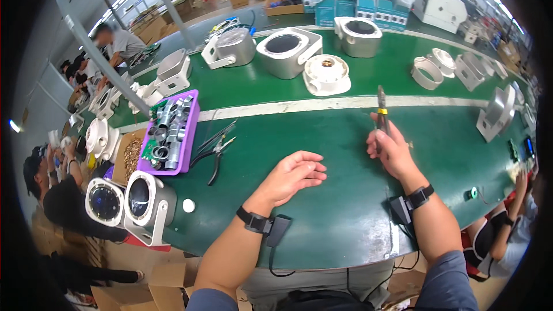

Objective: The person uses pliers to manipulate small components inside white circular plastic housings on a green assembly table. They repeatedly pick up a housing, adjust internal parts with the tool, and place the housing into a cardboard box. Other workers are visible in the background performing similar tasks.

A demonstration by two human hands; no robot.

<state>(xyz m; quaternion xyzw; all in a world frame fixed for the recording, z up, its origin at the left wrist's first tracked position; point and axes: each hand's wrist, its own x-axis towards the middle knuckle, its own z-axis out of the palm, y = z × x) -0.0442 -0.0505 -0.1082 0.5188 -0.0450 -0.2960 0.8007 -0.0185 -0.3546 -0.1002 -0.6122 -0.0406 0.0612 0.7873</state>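
Right hand [388, 145] grips pliers [382, 103]; left hand [294, 176], half-open, is empty. Slack grip could drop the pliers onto the tabletop [328, 230], inside its near edge.

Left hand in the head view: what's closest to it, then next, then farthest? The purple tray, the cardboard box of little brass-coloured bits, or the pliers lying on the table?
1. Pliers: to the left of the left hand.
2. Purple tray: farther left, past the pliers.
3. Cardboard box: farthest left, just past the tray.
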